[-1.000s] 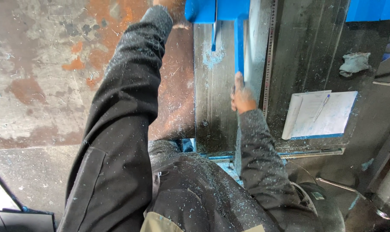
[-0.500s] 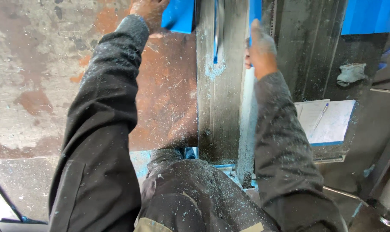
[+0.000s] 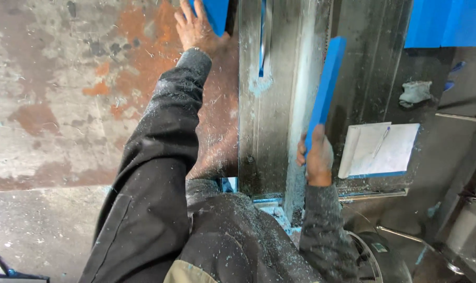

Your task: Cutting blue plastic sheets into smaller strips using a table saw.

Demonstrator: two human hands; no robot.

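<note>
We stood over a worn concrete floor (image 3: 54, 105), blotched with rust-orange stains and strewn with pale shavings. A grey metal machine table (image 3: 272, 131) ran ahead, dusted blue. To its right lay a paper pad (image 3: 379, 149) and a crumpled rag (image 3: 415, 92).

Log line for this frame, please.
left hand: on blue block | right hand: holds blue strip | metal saw table between
</note>
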